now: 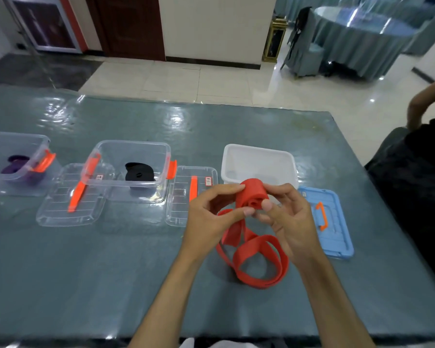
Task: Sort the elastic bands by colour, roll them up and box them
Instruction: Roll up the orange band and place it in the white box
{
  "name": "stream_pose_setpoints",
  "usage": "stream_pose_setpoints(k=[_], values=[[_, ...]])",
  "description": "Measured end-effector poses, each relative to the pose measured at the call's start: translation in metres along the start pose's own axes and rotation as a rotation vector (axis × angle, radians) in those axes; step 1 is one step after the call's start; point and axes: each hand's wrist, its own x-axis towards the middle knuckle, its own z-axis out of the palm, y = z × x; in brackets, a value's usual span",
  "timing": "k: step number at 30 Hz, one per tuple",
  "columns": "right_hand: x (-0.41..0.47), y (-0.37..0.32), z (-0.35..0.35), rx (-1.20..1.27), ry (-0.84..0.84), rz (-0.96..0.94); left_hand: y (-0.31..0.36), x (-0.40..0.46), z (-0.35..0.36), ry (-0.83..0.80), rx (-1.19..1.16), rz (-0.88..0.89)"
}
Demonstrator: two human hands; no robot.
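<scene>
Two hands met over the table (136,272) in the head view, and between them you held the red band (251,197), part rolled. Your left hand (211,214) pinched the roll from nine o'clock, fingertips over its top and thumb beneath. Your right hand (286,217) gripped it from three o'clock, thumb pressed against the open coil end. Both forearms came up from six o'clock, wrists lifted off the table. The unrolled tail hung down and lay in loose loops on the table at six o'clock from the roll.

My worry was the roll itself. It looked loosely wound at its centre, so if either thumb had eased off, the coil could have sprung open and you would have had to wind again. The tail looked twisted where it crossed itself; fed in like that, it would likely have rolled crooked.

Just beyond the roll, at twelve o'clock, stood the white box (259,162), seemingly with nothing in it, and I took it to be the red band's place. Its blue lid (332,222) lay at three o'clock. At ten o'clock the clear box (128,167) held a black band (140,172), and the far-left box (13,156) held a purple band (14,165).
</scene>
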Motion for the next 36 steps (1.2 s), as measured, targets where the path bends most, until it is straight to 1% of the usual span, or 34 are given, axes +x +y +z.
stream_pose_setpoints(k=[3,5,10,13,16,19,22,24,29,31,34,36], values=[[0.001,0.002,-0.005,-0.1,0.051,-0.041,-0.004,-0.007,0.004,-0.012,-0.002,-0.058],[0.003,0.004,-0.003,-0.104,0.068,-0.075,-0.007,-0.01,0.007,0.008,-0.035,-0.075],[0.007,0.007,0.005,-0.08,0.043,-0.09,-0.011,-0.006,0.006,0.103,-0.006,-0.068],[0.011,0.008,0.001,-0.145,0.034,-0.101,-0.018,-0.008,0.005,0.136,0.022,-0.066],[0.011,0.014,0.002,-0.134,0.051,-0.069,-0.021,-0.008,0.007,0.166,-0.005,-0.058],[0.013,0.019,0.001,-0.108,0.038,0.013,-0.024,-0.006,0.009,0.216,0.012,-0.042],[0.017,0.019,-0.002,-0.241,0.031,0.003,-0.027,-0.005,0.009,0.249,0.034,-0.024],[0.018,0.018,-0.004,-0.264,0.044,-0.015,-0.027,-0.003,0.01,0.275,0.006,-0.021],[0.021,0.011,-0.004,-0.222,-0.014,0.001,-0.031,-0.001,0.014,0.279,0.038,0.051],[0.023,0.013,-0.002,-0.224,-0.013,0.009,-0.033,-0.001,0.014,0.287,0.063,0.057],[0.025,0.019,0.0,-0.213,0.007,0.021,-0.035,0.002,0.016,0.241,0.115,0.059],[0.027,0.023,-0.001,-0.278,0.025,-0.006,-0.037,0.006,0.017,0.204,0.168,0.058]])
